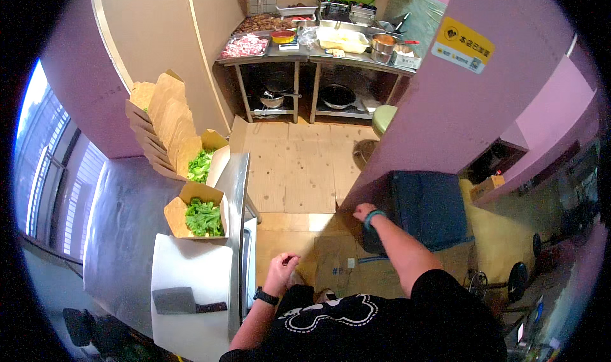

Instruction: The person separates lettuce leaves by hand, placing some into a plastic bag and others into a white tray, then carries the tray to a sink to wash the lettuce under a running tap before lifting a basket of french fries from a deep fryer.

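My left hand [281,271], with a black watch on the wrist, hangs in front of my body with curled fingers, right of the steel table; whether something small is between the fingers cannot be told. My right hand [365,211], a teal band at its wrist, is held out with bent fingers near a dark blue box-shaped bag [427,209]. On the steel table [129,209] lies a white cutting board [193,257] with a cleaver [174,300] on it. Beyond the board stand open kraft paper boxes holding leafy greens [204,217], and a stack of nested paper boxes [169,114].
A far steel counter [308,54] bears a tray of sliced raw meat [245,46], a white tub [342,40], a steel pot [383,47] and cooking appliances. A green stool [384,118] stands beside the purple wall [453,104]. Flattened cardboard [291,166] covers the floor.
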`<state>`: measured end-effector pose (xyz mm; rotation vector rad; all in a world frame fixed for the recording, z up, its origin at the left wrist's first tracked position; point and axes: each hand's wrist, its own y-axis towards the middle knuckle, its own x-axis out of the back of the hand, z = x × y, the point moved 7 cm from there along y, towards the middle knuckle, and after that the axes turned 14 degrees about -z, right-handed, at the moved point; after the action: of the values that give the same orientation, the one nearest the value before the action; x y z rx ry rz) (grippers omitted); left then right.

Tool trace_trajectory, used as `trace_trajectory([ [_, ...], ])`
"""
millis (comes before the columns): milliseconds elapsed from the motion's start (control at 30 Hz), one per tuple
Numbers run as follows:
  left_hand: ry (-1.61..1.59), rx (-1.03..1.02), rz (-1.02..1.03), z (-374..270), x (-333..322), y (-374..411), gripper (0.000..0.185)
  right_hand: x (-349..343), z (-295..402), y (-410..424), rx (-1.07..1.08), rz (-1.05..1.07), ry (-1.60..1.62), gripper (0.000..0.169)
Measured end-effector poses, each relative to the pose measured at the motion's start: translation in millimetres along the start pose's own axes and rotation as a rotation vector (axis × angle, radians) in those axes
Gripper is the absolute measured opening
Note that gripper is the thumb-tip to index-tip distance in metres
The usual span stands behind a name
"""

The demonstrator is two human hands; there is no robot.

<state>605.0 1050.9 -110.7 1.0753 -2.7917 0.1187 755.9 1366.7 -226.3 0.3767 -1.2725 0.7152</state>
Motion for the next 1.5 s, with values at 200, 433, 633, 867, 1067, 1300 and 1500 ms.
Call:
trace_trajectory([
  [200, -0.128, 0.062, 0.01, 7, -23, 98, 0.015, 21, 101, 113, 0.085, 0.07, 0.029, 0.028],
  [433, -0.214, -0.065, 0.171, -31, -81, 267, 0.014, 74, 14, 226, -0.159, 0.064, -0.053, 0.032],
  [633, -0.231, -0.142, 0.225, -77, -103, 386, 0.014, 74, -53, 259, -0.41, 0.033, -0.1, 0.039],
  [867, -0.294, -0.071, 0.222, -66, -133, 502, 0.015, 36, -107, 299, -0.637, -0.079, 0.164, 0.036],
  [1067, -0.225, 0.046, 0.273, -44, -146, 610, 0.015, 27, -166, 378, -0.668, 0.117, -0.001, 0.042],
  [1300, -0.175, 0.022, 0.11, -45, -146, 723, 0.014, 72, -221, 470, -0.706, 0.017, -0.086, 0.038],
  [1500, -0.134, 0.059, 0.133, -51, -189, 804, 0.014, 144, -209, 558, -0.7, -0.139, 0.11, 0.029],
])
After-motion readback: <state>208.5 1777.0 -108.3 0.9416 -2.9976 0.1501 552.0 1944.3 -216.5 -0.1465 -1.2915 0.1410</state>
